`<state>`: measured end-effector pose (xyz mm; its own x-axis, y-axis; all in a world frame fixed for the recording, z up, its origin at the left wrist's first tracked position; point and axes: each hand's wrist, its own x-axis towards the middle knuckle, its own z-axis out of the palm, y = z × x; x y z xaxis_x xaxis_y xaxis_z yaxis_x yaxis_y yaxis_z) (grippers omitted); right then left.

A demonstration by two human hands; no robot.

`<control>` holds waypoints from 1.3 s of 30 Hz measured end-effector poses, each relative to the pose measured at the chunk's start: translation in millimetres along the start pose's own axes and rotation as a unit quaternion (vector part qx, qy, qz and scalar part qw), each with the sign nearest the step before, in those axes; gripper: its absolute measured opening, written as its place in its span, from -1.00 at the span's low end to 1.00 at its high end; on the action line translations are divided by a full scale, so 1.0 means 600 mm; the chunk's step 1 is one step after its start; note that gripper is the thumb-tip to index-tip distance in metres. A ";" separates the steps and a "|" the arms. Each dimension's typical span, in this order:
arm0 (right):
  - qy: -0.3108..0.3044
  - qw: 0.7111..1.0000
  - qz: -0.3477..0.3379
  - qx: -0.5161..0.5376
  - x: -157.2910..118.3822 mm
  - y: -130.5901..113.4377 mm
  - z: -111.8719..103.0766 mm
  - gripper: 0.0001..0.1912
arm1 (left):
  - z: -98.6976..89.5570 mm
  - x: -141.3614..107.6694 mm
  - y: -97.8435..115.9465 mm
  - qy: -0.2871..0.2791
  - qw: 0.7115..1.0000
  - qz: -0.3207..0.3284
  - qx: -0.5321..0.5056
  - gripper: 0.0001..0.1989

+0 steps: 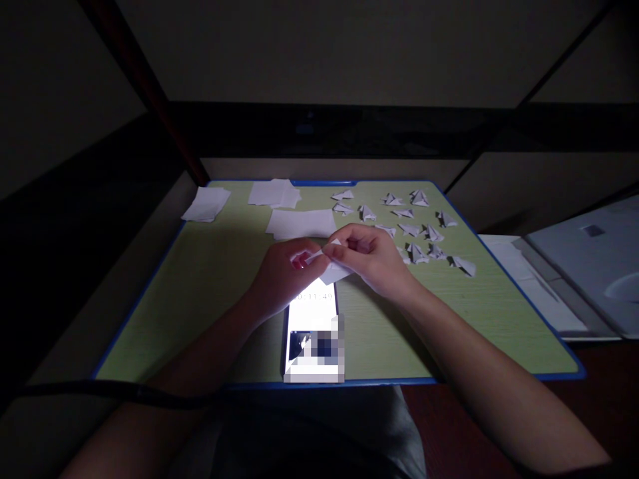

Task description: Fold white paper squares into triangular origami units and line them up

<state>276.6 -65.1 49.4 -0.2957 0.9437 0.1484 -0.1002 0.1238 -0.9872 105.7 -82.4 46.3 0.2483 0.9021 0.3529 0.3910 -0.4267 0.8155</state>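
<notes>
Between my two hands is a small piece of white paper (335,273), partly folded and held above the table. My left hand (284,269) pinches its left side, thumb against the curled fingers. From the right, my right hand (372,256) grips the same paper, its thumb meeting the left thumb near the middle. The fingers hide much of the folds. Just below the hands lies a phone (313,316) with a bright screen showing a timer. Several small folded white paper shapes (417,253) are spread beyond my right hand.
Loose white sheets (302,223) lie behind my hands, with a stack (274,193) farther back and another stack (207,203) at the far left corner. The green table (164,306) has a blue edge. A dark cable (114,391) crosses the lower left; a pale laptop-like panel (589,259) stands right.
</notes>
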 end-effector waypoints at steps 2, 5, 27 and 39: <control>-0.014 1.000 0.007 -0.012 0.000 0.000 0.000 -0.78 | -0.001 0.000 0.000 0.004 1.000 0.009 0.008 -0.80; -0.017 0.999 0.006 -0.028 0.000 0.002 -0.001 -0.82 | 0.000 0.001 0.000 0.002 1.000 0.011 0.012 -0.80; 0.017 0.999 -0.005 -0.036 0.002 -0.006 -0.006 -0.81 | -0.002 0.000 -0.003 0.035 0.996 -0.061 -0.051 -0.84; 0.009 0.999 -0.007 -0.033 0.003 0.002 -0.005 -0.80 | 0.001 0.002 0.001 0.016 0.994 -0.060 -0.091 -0.83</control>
<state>279.1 -62.5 48.0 -0.2775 0.9469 0.1626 -0.0408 0.1575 -0.9867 106.7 -81.8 46.8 0.1797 0.9488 0.2597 0.2494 -0.2993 0.9210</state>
